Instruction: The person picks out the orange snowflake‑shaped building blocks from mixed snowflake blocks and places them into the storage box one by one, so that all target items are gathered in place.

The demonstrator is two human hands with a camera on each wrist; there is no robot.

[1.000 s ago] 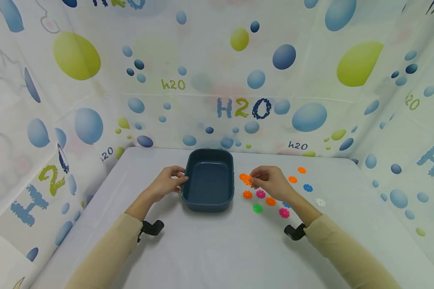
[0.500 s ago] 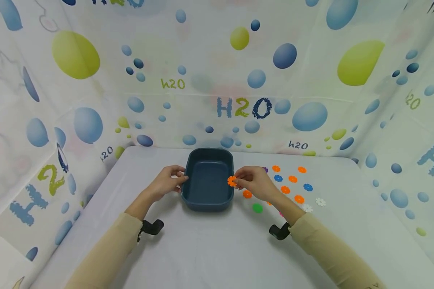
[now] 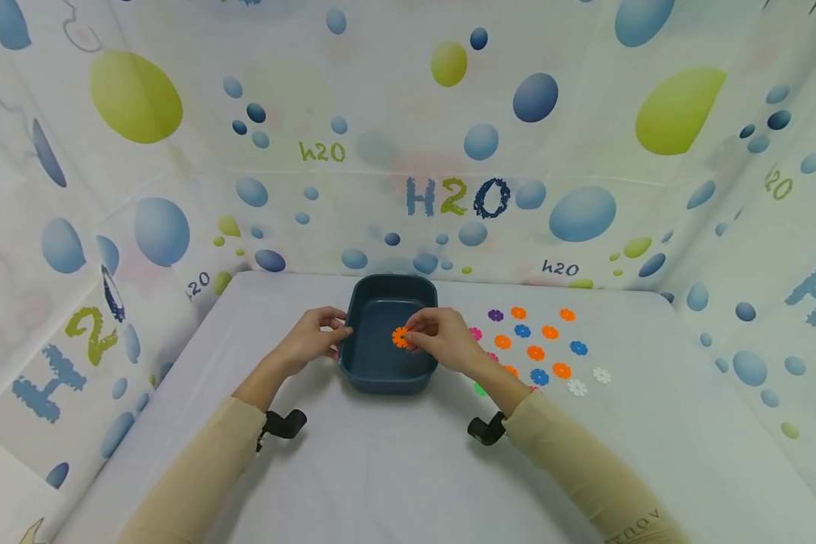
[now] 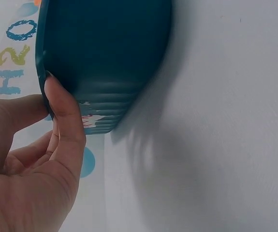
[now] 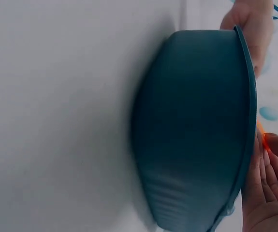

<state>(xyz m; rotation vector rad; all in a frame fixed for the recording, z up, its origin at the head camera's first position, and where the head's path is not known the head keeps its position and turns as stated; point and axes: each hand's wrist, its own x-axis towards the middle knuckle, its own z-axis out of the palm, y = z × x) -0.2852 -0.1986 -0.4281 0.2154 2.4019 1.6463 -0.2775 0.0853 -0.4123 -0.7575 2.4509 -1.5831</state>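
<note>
A dark teal plastic basin stands on the white table. At its left side my left hand pinches the rim between thumb and fingers, plain in the left wrist view, where that hand grips the basin wall. Over the basin's right half, my right hand pinches an orange flower-shaped plastic disc by its edge. From the right wrist, the orange disc shows edge-on above the rim, its lower part hidden behind the basin.
Several loose flower-shaped discs lie right of the basin: orange, blue, purple, white and pink. A green disc is partly hidden by the right forearm. Behind the table hangs a patterned curtain.
My right hand has picked the orange disc up from the table and carried it left, past the rim, over the basin. My left hand has stayed on the rim.
</note>
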